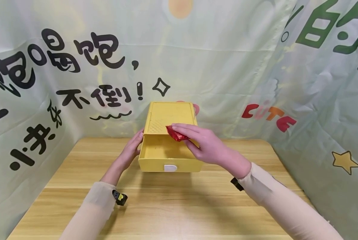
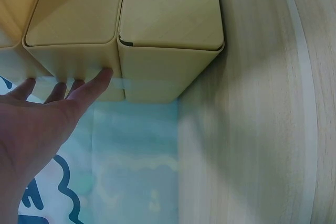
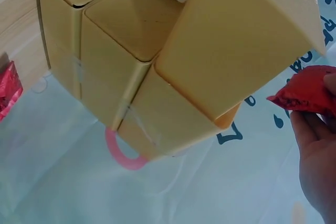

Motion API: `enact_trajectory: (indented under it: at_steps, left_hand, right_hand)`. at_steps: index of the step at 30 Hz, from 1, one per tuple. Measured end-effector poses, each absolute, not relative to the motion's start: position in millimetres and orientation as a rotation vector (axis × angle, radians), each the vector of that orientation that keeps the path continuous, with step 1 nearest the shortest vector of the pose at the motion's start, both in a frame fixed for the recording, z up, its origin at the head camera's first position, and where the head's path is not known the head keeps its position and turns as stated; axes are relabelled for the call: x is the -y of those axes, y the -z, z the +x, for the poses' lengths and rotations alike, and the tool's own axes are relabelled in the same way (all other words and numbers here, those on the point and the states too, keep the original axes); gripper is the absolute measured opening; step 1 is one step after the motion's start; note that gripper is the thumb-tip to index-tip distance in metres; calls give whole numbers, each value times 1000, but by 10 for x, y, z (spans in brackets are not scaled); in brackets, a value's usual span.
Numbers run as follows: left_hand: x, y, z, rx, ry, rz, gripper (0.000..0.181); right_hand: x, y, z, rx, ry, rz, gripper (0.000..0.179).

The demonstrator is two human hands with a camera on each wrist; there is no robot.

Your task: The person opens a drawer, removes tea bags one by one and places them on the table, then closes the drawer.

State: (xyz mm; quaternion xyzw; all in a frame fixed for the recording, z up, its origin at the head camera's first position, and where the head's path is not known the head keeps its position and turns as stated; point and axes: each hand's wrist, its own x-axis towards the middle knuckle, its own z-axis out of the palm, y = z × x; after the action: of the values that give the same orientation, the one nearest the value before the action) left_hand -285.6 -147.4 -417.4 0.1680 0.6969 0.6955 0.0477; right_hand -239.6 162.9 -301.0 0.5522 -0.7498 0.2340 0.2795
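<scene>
A small red foil packet [image 1: 176,134] is pinched between the thumb and fingers of my right hand [image 1: 209,145], above the pulled-out top drawer [image 1: 170,164]. The right wrist view shows the same packet [image 3: 307,92] beside the drawer's outer wall [image 3: 236,45]. The yellow cabinet [image 1: 170,115] has stacked drawers, and the open one has a white tab [image 1: 170,168] on its front. My left hand [image 1: 128,155] rests against the cabinet's left side with fingers extended. In the left wrist view those fingertips touch the side near the middle drawer [image 2: 76,14].
The cabinet stands at the back of a wooden table [image 1: 167,206], close to a printed cloth backdrop [image 1: 227,73] that also hangs along both sides. Another red wrapper [image 3: 9,92] shows at the left edge of the right wrist view.
</scene>
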Motion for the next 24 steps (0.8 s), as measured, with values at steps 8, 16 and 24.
enact_trajectory:
  at_steps: [8, 16, 24]
  left_hand:
    - [1469, 4163, -2841, -2134, -2117, 521, 65]
    - [1476, 4172, -2851, -2134, -2120, 516, 66]
    - [1482, 4167, -2843, -2146, -2109, 524, 65]
  right_hand:
    - [-1730, 3068, -2385, 1940, -679, 1389, 52]
    - [-1869, 3149, -2377, 1913, -682, 1332, 55]
    - [-2046, 3258, -2378, 1882, -641, 1283, 57]
